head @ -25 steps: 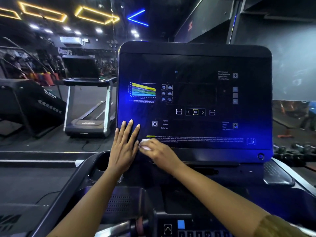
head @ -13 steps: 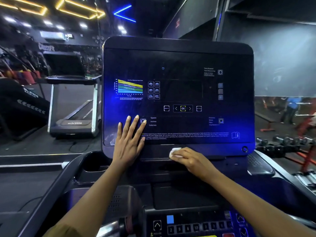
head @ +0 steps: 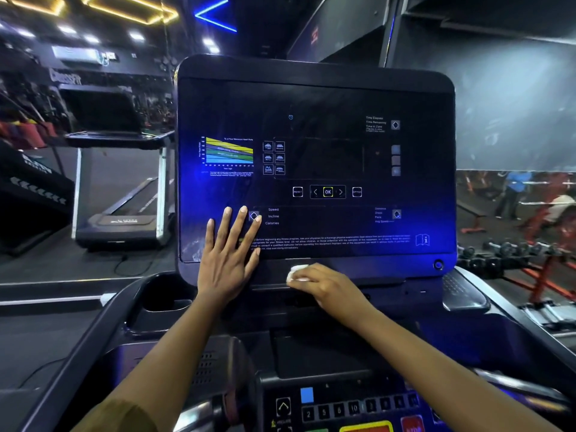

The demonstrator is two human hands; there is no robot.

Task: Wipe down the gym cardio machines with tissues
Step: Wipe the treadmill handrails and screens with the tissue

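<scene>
A treadmill's big dark console screen (head: 327, 98) fills the middle of the view, lit blue along its lower part. My left hand (head: 227, 257) lies flat with spread fingers on the screen's lower left corner. My right hand (head: 324, 285) grips a small crumpled white tissue (head: 297, 272) and presses it against the console's lower bezel, just under the screen's bottom edge and right of my left hand. Most of the tissue is hidden under my fingers.
A keypad panel (head: 349, 406) with number keys sits below near me. A cup holder (head: 162, 294) is at the console's left. Another treadmill (head: 121, 169) stands to the left. Dumbbells on a rack (head: 511, 251) and people are at the far right.
My right hand has slid the tissue from the screen's lower left to the bezel under the screen, moving right. My left hand stayed flat on the lower left corner.
</scene>
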